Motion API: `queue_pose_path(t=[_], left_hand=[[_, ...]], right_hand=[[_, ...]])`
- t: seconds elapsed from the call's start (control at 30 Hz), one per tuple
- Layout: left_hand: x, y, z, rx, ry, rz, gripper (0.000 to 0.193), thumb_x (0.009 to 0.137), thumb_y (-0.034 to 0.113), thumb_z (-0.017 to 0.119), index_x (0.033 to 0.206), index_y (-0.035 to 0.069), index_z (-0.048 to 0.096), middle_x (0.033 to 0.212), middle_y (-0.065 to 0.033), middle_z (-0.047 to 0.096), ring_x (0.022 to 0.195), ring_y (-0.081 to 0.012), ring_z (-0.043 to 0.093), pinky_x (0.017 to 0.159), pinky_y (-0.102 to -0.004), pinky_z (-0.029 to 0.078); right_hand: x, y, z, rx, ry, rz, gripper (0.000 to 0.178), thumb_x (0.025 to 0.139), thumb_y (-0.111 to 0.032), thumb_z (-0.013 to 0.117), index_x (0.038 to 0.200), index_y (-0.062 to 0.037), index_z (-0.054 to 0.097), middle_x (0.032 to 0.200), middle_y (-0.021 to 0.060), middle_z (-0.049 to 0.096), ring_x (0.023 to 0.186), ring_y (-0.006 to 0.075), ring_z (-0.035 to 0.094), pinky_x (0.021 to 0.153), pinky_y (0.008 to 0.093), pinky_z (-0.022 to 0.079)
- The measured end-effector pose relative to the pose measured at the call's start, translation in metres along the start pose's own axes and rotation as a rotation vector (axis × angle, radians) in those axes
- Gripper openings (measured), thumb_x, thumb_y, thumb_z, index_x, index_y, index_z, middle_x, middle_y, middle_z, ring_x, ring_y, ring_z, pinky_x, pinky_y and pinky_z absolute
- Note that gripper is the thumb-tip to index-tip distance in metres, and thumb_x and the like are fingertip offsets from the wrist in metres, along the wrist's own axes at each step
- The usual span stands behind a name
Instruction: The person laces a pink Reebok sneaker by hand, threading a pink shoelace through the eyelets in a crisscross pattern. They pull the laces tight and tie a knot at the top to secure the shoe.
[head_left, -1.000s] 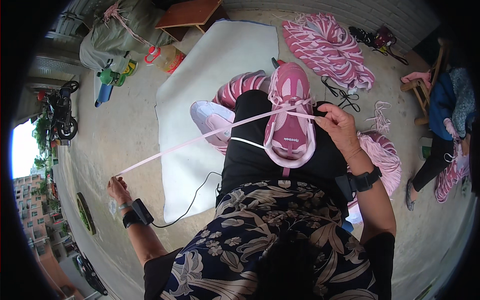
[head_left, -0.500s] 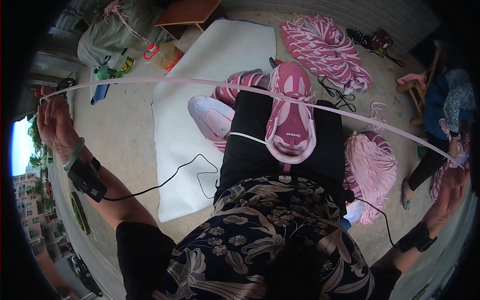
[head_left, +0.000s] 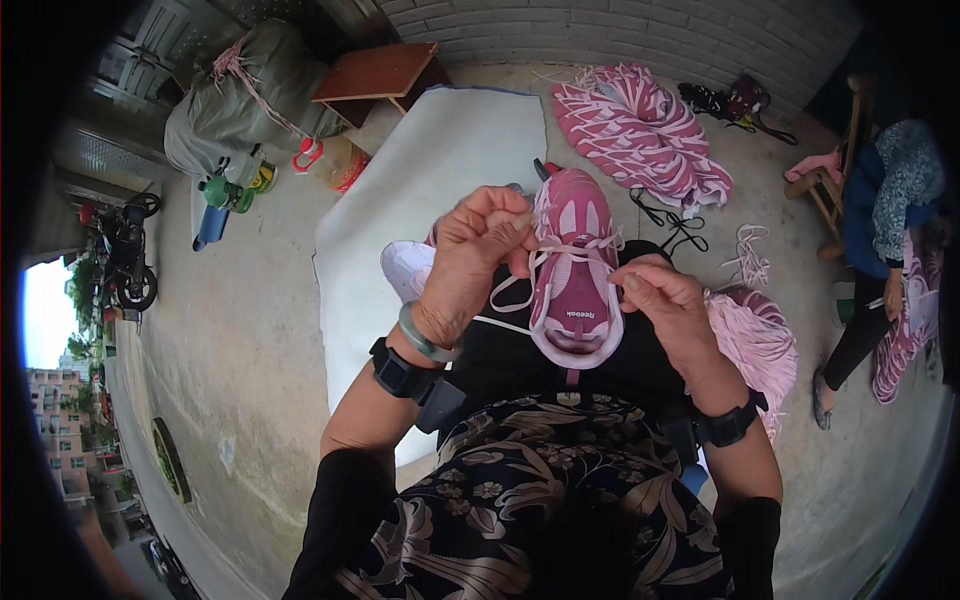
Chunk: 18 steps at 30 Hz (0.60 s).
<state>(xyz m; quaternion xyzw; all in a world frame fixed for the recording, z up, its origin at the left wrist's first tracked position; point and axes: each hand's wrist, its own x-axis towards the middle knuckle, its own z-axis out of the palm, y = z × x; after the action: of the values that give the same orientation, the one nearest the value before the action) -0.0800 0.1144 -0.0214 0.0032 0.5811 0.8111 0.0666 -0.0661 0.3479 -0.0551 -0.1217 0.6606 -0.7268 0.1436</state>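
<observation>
A dark pink sneaker (head_left: pixel 570 295) lies on my lap, its toe pointing away from me. A pale pink shoelace (head_left: pixel 575 245) crosses its upper, and a loop of it hangs to the left. My left hand (head_left: pixel 480 240) pinches the lace at the shoe's left side. My right hand (head_left: pixel 665 300) is closed at the right edge of the shoe, thumb and fingertips together on the lace there. Behind my left wrist, a pale shoe (head_left: pixel 405 268) is partly hidden.
A white sheet (head_left: pixel 440 150) covers the floor ahead. Bundles of pink shoe uppers (head_left: pixel 645 135) lie at the far right, with pale pink laces (head_left: pixel 755 330) beside my right arm. A co-worker (head_left: pixel 895 200) sits at right. Bottles (head_left: pixel 330 162) and a wooden stool (head_left: pixel 375 75) stand at far left.
Both hands have come inward from wide apart to the sneaker. The lace, stretched taut across the view before, now lies slack over the shoe.
</observation>
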Motion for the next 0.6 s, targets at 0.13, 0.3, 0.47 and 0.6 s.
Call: queue_pose_path(t=[0.13,0.3,0.47,0.6], left_hand=[[0.004,-0.037,0.017,0.096,-0.141,-0.141,0.03,0.089,0.007,0.052,0.116,0.002,0.042,0.07,-0.0048,0.059,0.054,-0.0091,0.054,0.052,-0.0211,0.044],[0.008,-0.045,0.016,0.075,-0.199,-0.183,0.044,0.088,0.004,0.051,0.128,0.005,0.034,0.072,-0.0057,0.06,0.056,-0.0108,0.055,0.054,-0.021,0.045],[0.008,-0.043,0.018,0.03,-0.218,-0.214,0.054,0.085,-0.001,0.051,0.133,0.004,0.029,0.075,-0.007,0.061,0.057,-0.0128,0.057,0.054,-0.0218,0.046],[0.007,-0.047,0.014,-0.02,-0.238,-0.19,0.058,0.082,-0.003,0.051,0.134,0.004,0.027,0.076,-0.0082,0.062,0.057,-0.0135,0.057,0.054,-0.0223,0.047]], right_hand=[[0.018,0.018,0.021,0.026,0.015,-0.015,0.018,0.088,-0.012,0.056,0.098,0.0006,0.063,0.088,0.0033,0.059,0.072,0.0086,0.052,0.065,0.0219,0.043],[0.023,0.013,0.028,0.155,0.086,0.033,0.017,0.087,-0.011,0.057,0.096,0.0027,0.062,0.074,0.004,0.062,0.066,0.0071,0.054,0.061,0.0204,0.044],[0.03,0.016,0.029,0.239,0.088,0.066,0.018,0.087,-0.013,0.058,0.096,0.0021,0.063,0.074,0.0035,0.062,0.065,0.0066,0.055,0.058,0.019,0.043],[0.031,0.015,0.031,0.188,0.096,0.065,0.018,0.086,-0.012,0.059,0.096,0.0021,0.063,0.071,0.0017,0.06,0.062,0.0054,0.053,0.056,0.0182,0.042]])
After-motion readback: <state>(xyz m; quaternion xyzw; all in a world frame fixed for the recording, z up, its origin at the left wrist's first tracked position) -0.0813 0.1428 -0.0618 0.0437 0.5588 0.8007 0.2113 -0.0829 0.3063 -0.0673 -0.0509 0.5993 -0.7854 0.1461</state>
